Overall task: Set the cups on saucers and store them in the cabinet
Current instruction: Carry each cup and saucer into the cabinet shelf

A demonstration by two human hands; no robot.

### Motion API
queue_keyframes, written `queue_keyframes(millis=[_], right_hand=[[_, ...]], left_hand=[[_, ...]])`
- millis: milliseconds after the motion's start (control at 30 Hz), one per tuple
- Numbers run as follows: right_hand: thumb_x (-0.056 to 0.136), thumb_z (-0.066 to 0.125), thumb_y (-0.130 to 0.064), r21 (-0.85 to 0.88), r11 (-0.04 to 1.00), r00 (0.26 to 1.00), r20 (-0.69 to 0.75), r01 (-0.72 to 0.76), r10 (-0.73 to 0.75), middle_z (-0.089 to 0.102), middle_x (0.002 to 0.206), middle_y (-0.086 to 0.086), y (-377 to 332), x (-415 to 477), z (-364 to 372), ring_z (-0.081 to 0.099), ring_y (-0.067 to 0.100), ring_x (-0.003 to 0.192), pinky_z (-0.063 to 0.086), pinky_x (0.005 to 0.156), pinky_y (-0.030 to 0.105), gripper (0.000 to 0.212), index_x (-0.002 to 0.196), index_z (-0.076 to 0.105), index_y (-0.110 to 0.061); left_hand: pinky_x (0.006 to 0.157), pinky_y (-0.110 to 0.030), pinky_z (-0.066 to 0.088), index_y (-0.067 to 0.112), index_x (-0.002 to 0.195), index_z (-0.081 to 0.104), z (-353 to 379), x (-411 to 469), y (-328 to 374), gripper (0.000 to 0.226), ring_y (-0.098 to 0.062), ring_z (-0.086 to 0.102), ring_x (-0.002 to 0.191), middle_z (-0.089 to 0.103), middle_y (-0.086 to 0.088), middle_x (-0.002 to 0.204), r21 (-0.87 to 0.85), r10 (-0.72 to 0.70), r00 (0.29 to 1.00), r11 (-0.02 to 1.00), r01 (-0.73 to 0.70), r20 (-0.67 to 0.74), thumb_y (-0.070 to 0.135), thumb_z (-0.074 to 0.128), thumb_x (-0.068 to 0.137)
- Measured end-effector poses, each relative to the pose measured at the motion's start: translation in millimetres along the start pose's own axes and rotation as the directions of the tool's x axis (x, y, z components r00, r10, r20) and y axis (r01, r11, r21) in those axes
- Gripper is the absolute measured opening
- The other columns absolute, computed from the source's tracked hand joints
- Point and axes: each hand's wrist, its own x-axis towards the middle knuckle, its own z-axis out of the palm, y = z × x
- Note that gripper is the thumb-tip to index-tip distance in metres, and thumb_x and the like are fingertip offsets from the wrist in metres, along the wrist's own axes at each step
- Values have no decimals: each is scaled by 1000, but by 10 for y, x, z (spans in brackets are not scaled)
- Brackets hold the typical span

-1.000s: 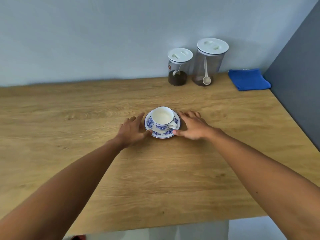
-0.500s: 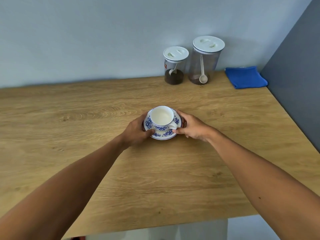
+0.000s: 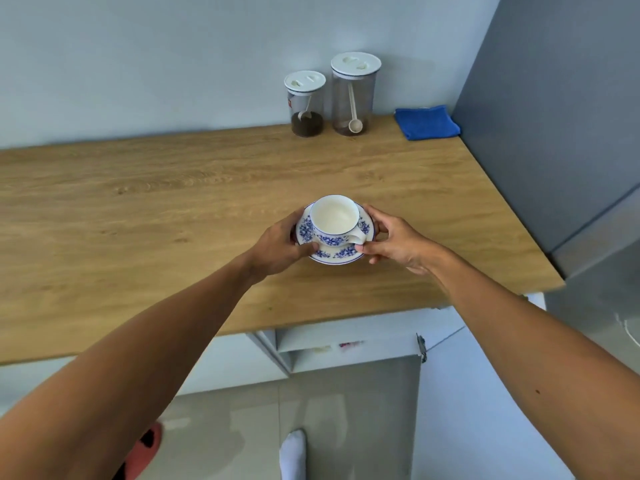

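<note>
Since a second ago the two hands, which lay flat on the surface either side of the saucer, have curled round its rim and lifted it, and the view has pulled back so that the floor and the space under the surface now show. Nearest, at 6 o'clock, a white-socked foot (image 3: 292, 453) stands on the grey floor (image 3: 346, 427), with a red slipper (image 3: 143, 452) at 7 o'clock. Above them an open cabinet (image 3: 349, 344) sits just below the front edge of the wooden surface (image 3: 138, 216); what lies on its shelf is too blurred to tell. Both forearms reach up toward the middle. The left hand (image 3: 277, 247) has its grip clamped on the saucer (image 3: 334, 252) at the saucer's 9 o'clock, thumb over the rim; the right hand (image 3: 394, 244) is clamped on it at 3 o'clock, thumb on top and fingers beneath. The saucer, white with blue flowers, looks held a little above the surface. The matching cup (image 3: 334, 216) stands upright on it, empty, handle toward 4 o'clock. At the back, toward 12 o'clock against the wall, stand a short jar (image 3: 306, 105) with dark grounds and a scoop, and just right of it a taller jar (image 3: 354, 95) with a pale scoop. At 1 o'clock a folded blue cloth (image 3: 427, 122) lies in the corner beside a grey panel (image 3: 554, 116).
</note>
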Motion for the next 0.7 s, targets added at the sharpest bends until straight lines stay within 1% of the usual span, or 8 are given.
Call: queue_keyframes(millis=[100,233,333,400,467,533,633,700], right_hand=[[83,70,10,57,998,1000,3,-24,24,59,109,5,85,-493,5,63,0,62,53,54,16,74,134,45,-38],[83,73,6,119,993,1000,-6,-28,29,60,120,1,296,-982,17,66,5,85,60,69,23,75,137,46,-38],[82,74,4,148,989,1000,-7,-22,23,59,127,2,422,-1292,66,65,10,97,61,74,25,73,132,49,-43],[82,75,3,152,988,999,-27,-22,27,58,129,5,498,-1469,139,66,10,97,60,74,25,74,130,49,-46],[81,75,3,156,987,997,-65,-29,40,57,127,3,573,-1617,220,68,9,92,59,73,24,77,134,46,-46],[81,76,2,146,989,995,-87,-29,41,57,126,2,662,-1764,323,69,9,89,58,73,24,79,137,46,-45],[82,75,4,146,989,992,-114,-34,51,56,123,2,785,-1954,528,69,9,89,58,73,23,80,137,45,-46],[82,74,5,160,986,987,-143,-52,75,56,123,0,878,-2046,691,69,9,90,58,72,23,85,146,39,-38]], left_hand=[[77,-9,43,28,146,43,257,-316,169,66,13,58,87,66,13,116,-22,11,1000,1000,-11,27,18,73,87],[79,-8,43,21,146,44,542,-657,308,65,12,60,90,67,8,118,-46,22,998,999,-20,53,10,72,88],[83,-9,44,19,147,42,711,-888,354,65,9,61,97,66,5,122,-65,38,996,997,-33,87,9,71,89],[90,-19,47,23,146,42,796,-1016,327,67,-1,62,105,66,4,125,-73,43,993,997,-36,108,14,73,88],[100,-33,49,28,146,42,861,-1126,275,68,-10,62,113,66,6,127,-57,44,992,998,-38,118,22,74,86],[104,-41,48,32,145,43,918,-1266,223,68,-13,61,117,65,8,128,-46,56,988,998,-50,142,28,75,84],[104,-40,49,26,145,43,990,-1490,124,66,-12,61,117,65,5,128,-96,66,983,994,-50,169,20,75,87],[104,-39,49,27,146,42,1006,-1638,43,68,-10,62,118,65,6,128,-119,60,980,992,-38,188,20,76,87]])
